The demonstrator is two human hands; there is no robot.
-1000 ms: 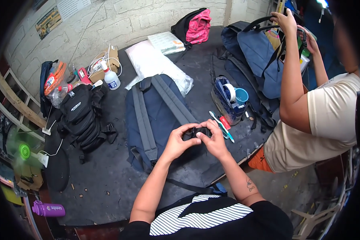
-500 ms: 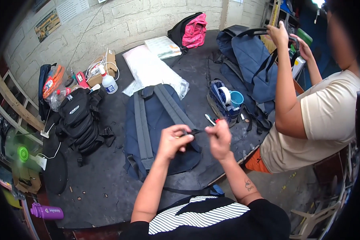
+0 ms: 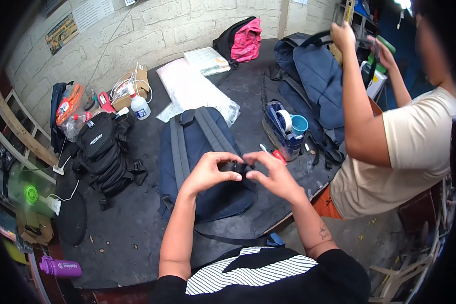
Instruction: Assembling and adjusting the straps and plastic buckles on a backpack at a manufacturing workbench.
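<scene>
Navy backpack point(image 3: 194, 144), grey straps point(image 3: 215, 131) uppermost; black piece point(image 3: 234, 166), perhaps buckle, between hands point(image 3: 207, 175).

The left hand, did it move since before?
Yes, the left hand has moved left, a bit closer to the spray bottle, which stayed put.

the navy backpack point(image 3: 200, 144) lies flat on the dark tabletop point(image 3: 126, 238), its grey shoulder straps point(image 3: 178, 157) uppermost and angled apart from the top. a small black strap piece point(image 3: 236, 167) is raised over its right side, details unclear.
</scene>
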